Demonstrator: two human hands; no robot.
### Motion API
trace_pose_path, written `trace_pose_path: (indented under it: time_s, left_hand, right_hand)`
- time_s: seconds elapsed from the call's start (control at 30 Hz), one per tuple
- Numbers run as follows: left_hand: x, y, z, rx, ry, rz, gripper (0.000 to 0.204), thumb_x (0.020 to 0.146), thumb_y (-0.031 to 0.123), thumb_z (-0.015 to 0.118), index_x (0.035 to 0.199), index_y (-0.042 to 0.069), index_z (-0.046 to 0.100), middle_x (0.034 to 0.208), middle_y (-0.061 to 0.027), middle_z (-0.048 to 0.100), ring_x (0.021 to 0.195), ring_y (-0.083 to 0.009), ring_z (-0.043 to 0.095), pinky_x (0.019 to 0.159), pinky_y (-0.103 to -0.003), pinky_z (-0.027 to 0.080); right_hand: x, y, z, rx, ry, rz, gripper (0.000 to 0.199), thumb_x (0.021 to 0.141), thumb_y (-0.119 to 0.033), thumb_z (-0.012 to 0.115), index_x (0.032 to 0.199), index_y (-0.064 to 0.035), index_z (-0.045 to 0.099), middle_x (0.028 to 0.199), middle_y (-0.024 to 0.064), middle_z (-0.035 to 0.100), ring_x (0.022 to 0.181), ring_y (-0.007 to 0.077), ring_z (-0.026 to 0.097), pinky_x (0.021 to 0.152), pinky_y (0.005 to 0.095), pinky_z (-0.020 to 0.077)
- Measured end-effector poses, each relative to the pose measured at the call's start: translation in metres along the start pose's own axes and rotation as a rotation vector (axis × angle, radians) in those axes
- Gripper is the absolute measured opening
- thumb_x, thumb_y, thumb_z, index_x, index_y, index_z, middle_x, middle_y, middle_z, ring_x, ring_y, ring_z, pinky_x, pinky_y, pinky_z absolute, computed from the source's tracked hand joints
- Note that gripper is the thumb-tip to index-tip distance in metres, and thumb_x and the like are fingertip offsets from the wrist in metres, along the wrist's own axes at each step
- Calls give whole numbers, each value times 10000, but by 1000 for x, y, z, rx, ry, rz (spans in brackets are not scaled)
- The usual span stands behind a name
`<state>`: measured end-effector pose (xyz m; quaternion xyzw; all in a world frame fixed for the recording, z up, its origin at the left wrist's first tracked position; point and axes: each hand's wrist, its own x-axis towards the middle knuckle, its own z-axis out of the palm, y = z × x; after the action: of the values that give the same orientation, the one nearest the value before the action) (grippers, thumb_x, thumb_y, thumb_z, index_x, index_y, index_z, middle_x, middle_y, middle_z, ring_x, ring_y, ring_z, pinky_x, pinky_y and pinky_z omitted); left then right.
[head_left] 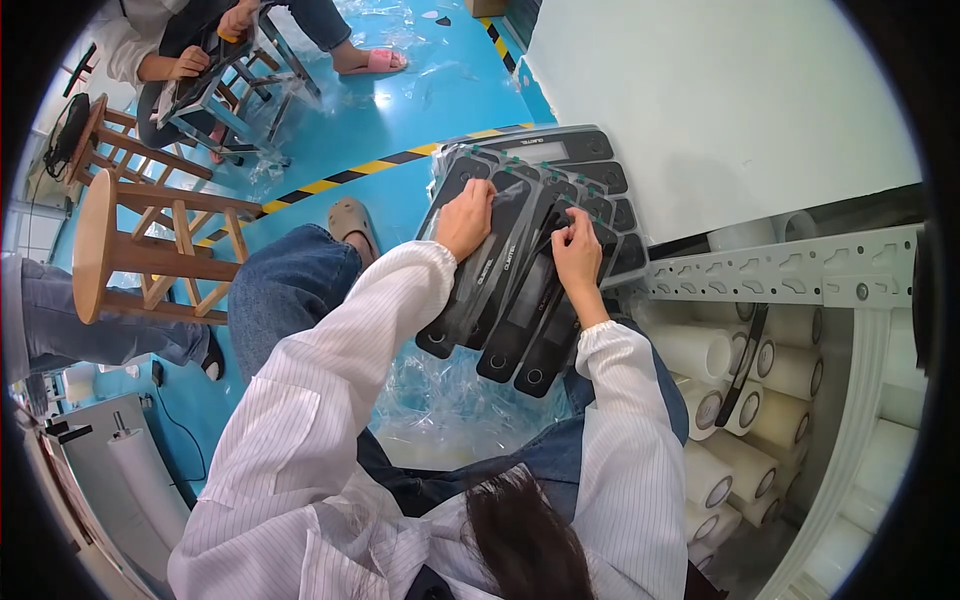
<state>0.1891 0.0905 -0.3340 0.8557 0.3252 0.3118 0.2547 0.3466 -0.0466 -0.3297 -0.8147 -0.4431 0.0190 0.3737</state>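
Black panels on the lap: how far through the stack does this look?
Several black panels lie fanned out at the far side, seemingly already handled. The left hand steadies the stack while the right hand picks at the top panel. How many lie underneath is hidden. Clear plastic wrap is piled below the stack.

Black panels (520,270): fanned stack on the lap, about ten, overlap hides the exact number. Wooden stools, left: two, near (130,250) and far (100,135). White rolls (700,350) in rack, right: at least twelve. Pink sandal (375,62), far: one.
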Motion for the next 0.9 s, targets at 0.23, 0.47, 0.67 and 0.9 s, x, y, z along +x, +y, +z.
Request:
trace_pose_path:
  time_s: [0.23, 0.47, 0.67, 0.9]
  left_hand:
    - [0, 14, 22, 48, -56, 161, 134, 863, 95, 541, 995, 75, 531, 881, -114, 544, 779, -316, 604, 607, -419, 495]
    - [-4, 14, 22, -40, -15, 119, 107, 782, 75, 576, 857, 56, 502, 789, -110, 544, 754, -315, 593, 623, -424, 482]
    - [-7, 12, 13, -57, -56, 85, 123, 788, 72, 574, 891, 53, 511, 771, -121, 584, 746, -318, 617, 634, -417, 484]
    - [5, 19, 2, -212, -68, -233, 205, 780, 74, 612, 959, 27, 524, 732, -134, 628, 699, -314, 641, 639, -387, 497]
  right_hand:
    - [17, -34, 1, -149, -253, -177, 566, 816, -212, 623, 1358, -227, 460, 831, 121, 642, 667, 329, 633, 604, 430, 510]
    - [17, -24, 25, -95, -294, -342, 495, 820, -153, 588, 1304, -224, 511, 835, 116, 651, 673, 355, 639, 604, 450, 531]
    - [22, -16, 17, -277, -211, -232, 440, 830, -150, 579, 1266, -195, 533, 829, 99, 642, 655, 351, 644, 583, 456, 527]
    - [21, -42, 18, -103, -411, -300, 596, 762, -298, 668, 1322, -201, 488, 921, 125, 599, 702, 363, 645, 627, 455, 532]
